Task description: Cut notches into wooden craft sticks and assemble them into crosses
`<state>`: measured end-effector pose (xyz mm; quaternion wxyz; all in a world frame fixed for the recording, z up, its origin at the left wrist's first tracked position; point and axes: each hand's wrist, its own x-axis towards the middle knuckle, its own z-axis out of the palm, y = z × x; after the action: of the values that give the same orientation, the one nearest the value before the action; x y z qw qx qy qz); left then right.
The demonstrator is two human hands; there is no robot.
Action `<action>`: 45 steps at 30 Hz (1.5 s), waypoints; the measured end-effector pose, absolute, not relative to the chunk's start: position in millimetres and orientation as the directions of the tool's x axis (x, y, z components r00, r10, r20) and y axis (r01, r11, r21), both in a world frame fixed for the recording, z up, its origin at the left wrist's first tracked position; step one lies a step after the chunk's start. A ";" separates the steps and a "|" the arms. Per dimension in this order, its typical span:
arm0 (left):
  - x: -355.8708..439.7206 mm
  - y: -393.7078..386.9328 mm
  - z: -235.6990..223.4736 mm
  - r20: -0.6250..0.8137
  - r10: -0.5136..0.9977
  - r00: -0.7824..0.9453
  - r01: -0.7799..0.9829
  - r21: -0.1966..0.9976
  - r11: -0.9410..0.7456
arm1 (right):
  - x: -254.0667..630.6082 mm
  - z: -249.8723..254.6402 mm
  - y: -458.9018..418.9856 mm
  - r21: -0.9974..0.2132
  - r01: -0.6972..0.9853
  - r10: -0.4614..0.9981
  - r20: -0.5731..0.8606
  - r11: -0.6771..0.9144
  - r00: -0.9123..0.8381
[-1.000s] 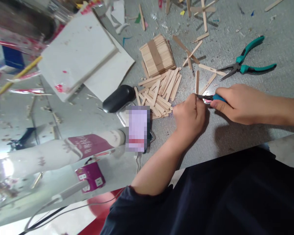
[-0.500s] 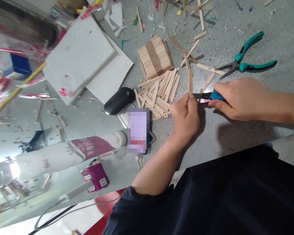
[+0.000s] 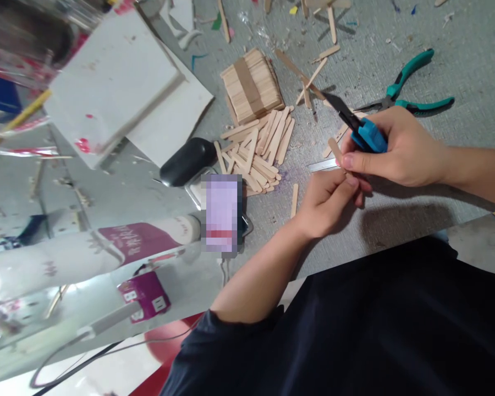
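Note:
My right hand (image 3: pixel 396 146) is closed round a blue utility knife (image 3: pixel 369 135), its dark blade angled up and to the left, off the table. The thumb of that hand also presses a wooden craft stick (image 3: pixel 335 148). My left hand (image 3: pixel 328 201) pinches the lower end of this stick, so both hands meet on it. Beneath them lies a shiny metal strip (image 3: pixel 322 165), perhaps a ruler, partly hidden. A short piece of craft stick (image 3: pixel 294 200) rests beside my left wrist. Another stick (image 3: pixel 335 140) lies behind the held one.
Loose craft sticks (image 3: pixel 253 157) are heaped near a banded bundle (image 3: pixel 251 85). Teal-handled pliers (image 3: pixel 412 82) lie open beyond my right hand. Leftward are a phone (image 3: pixel 221 214), a black case (image 3: pixel 188 161), white boards (image 3: pixel 115 82), a white bottle (image 3: pixel 86 247) and a purple power socket (image 3: pixel 145 297).
The knife has lifted off the table, its blade turning upward. My left hand has turned and moved right to meet my right hand. A short stick piece now shows near my left wrist.

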<state>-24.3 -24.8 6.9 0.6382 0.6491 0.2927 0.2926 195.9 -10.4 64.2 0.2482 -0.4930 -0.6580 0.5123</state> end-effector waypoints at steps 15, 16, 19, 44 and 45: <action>-17.9 -15.8 -6.5 0.094 0.922 0.375 0.445 0.854 -0.268 | 220.4 68.1 23.8 -0.726 0.687 0.904 -0.275 0.027 -0.327; -17.0 -16.8 -1.4 0.056 0.912 0.406 0.560 0.774 -0.297 | 223.0 70.3 25.1 -0.736 0.677 0.917 -0.266 0.007 -0.299; -13.2 -23.0 19.3 -0.145 0.875 0.462 0.815 0.458 -0.355 | 230.6 83.2 23.5 -0.822 0.566 0.908 -0.283 -0.063 -0.309; -87.5 -104.5 9.1 0.128 0.426 0.896 0.419 0.080 -0.904 | 250.2 78.4 -101.0 -0.525 0.829 0.692 -0.672 -0.193 -0.264; -87.0 -110.2 8.9 0.127 0.429 0.894 0.424 0.065 -0.903 | 247.0 79.9 -98.5 -0.497 0.851 0.692 -0.675 -0.171 -0.256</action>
<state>-87.0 -110.2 8.9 0.0178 0.9730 0.2194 0.0694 247.0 -98.5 79.9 -0.0844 -0.6042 -0.6382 0.4696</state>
